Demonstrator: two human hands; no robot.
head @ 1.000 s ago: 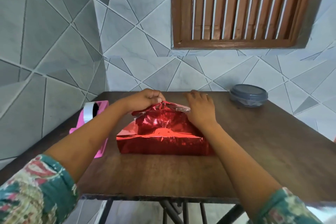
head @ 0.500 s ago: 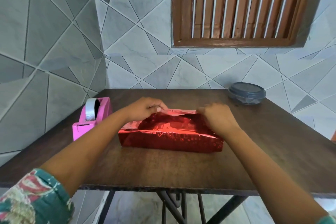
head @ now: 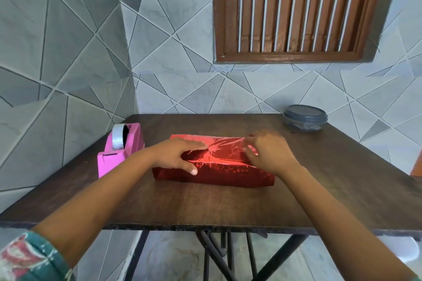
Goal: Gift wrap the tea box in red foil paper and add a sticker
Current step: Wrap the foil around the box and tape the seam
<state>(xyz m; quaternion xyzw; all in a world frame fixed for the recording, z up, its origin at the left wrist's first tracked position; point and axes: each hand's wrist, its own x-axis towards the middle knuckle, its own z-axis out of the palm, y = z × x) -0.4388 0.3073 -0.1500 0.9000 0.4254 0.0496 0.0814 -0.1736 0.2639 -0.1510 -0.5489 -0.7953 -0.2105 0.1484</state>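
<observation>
The red foil paper [head: 214, 173] is glossy and crinkled, with a faint dotted embossing along its front face. It covers the tea box completely, forming a low, long rectangular parcel near the middle of the dark wood-grain table [head: 205, 207]. The left hand [head: 178, 155] lies with its fingers stretched flat over the parcel's top and its thumb pressed against the front face. The right hand [head: 269, 150] is on the top's right part with its fingers bent down onto a loose fold, but blur hides whether they pinch it. A boxy pink plastic tape dispenser [head: 121, 153] sits at the table's left edge, near the parcel's left end but apart from it. A round grey lidded container [head: 304, 117] stands at the far right corner, well apart. Bare wood runs between the parcel and the rough near edge, and to its right
</observation>
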